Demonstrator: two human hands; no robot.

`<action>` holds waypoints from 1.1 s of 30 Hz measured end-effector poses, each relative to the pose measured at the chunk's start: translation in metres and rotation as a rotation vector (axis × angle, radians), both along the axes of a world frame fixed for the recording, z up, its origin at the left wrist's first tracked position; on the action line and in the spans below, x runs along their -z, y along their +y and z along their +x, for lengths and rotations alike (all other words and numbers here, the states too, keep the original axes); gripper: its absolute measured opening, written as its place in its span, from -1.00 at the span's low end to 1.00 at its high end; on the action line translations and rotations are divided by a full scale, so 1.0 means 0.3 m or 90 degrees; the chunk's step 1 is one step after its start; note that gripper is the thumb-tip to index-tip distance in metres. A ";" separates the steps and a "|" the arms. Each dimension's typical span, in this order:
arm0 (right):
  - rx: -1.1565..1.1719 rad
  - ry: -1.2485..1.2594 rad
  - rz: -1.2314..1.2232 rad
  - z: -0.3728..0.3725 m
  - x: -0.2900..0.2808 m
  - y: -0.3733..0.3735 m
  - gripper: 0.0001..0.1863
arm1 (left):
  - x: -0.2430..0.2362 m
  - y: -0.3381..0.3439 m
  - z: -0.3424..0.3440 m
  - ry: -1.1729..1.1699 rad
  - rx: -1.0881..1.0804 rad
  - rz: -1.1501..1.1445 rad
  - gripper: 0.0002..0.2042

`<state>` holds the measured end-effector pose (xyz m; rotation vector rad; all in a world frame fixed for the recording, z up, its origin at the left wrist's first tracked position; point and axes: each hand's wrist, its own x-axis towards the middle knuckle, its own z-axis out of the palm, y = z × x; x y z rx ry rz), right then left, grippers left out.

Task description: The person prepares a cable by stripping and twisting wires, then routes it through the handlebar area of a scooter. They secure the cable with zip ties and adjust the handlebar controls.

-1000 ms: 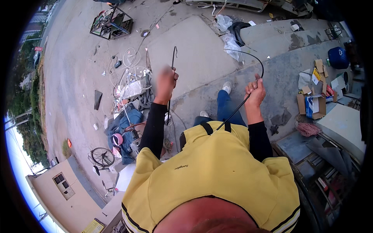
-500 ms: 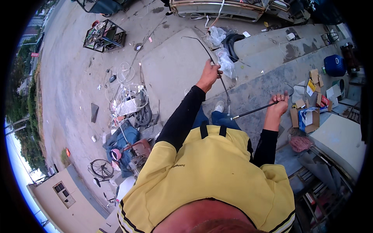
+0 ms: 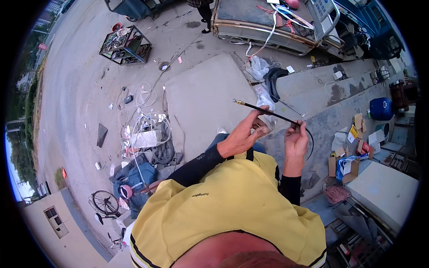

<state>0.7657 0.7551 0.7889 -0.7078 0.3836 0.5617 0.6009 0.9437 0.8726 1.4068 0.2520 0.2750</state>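
Observation:
A thin black cable (image 3: 279, 116) with a brass and silver fitting (image 3: 238, 102) at one end crosses in front of me, its other part curving down past my right hand. My left hand (image 3: 248, 131) holds the cable near the fitted end, fingers curled at it. My right hand (image 3: 295, 138) grips it farther along, palm turned up. Both forearms are in black sleeves, over a yellow top.
A tool cart (image 3: 126, 44), a person in dark trousers (image 3: 204, 15), a cargo tricycle bed (image 3: 263, 33), plastic bags (image 3: 257, 67), tangled white tubing (image 3: 145, 129), a bicycle wheel (image 3: 105, 202), cardboard boxes (image 3: 353, 167) and a blue barrel (image 3: 380, 108) surround me.
My left hand has moved down and toward my right hand. The cable's fitted end now points up and left. The view has tilted, showing more of the tricycle and the person beyond.

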 end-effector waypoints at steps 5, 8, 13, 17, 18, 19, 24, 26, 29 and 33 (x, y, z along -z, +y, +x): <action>-0.117 0.009 -0.041 -0.089 0.005 0.350 -0.74 | -0.038 0.300 -0.094 -0.113 -0.302 -0.132 -0.69; -0.216 0.030 -0.045 -0.092 0.012 0.500 -0.71 | -0.058 0.455 -0.136 -0.130 -0.431 -0.149 -0.77; -0.412 0.121 -0.052 -0.130 0.072 0.788 -0.68 | -0.055 0.643 -0.192 -0.246 -0.566 -0.094 -0.78; -0.558 0.131 -0.014 -0.112 0.156 1.054 -0.73 | -0.013 0.763 -0.219 -0.255 -0.668 0.054 -0.78; -0.586 0.127 0.007 -0.091 0.179 1.121 -0.75 | 0.003 0.795 -0.213 -0.250 -0.696 0.073 -0.78; -0.605 0.130 0.037 -0.078 0.202 1.186 -0.76 | 0.018 0.827 -0.201 -0.252 -0.723 0.079 -0.79; -0.608 0.123 0.007 -0.035 0.254 1.455 -0.86 | 0.060 0.993 -0.186 -0.249 -0.816 0.109 -0.81; -0.632 0.138 -0.004 -0.045 0.264 1.565 -0.86 | 0.073 1.071 -0.187 -0.283 -0.851 0.084 -0.81; -0.677 0.118 0.025 -0.058 0.297 1.755 -0.83 | 0.099 1.223 -0.228 -0.269 -0.855 0.114 -0.80; -0.720 0.095 0.063 -0.065 0.394 1.976 -0.80 | 0.201 1.446 -0.308 -0.231 -0.817 0.148 -0.77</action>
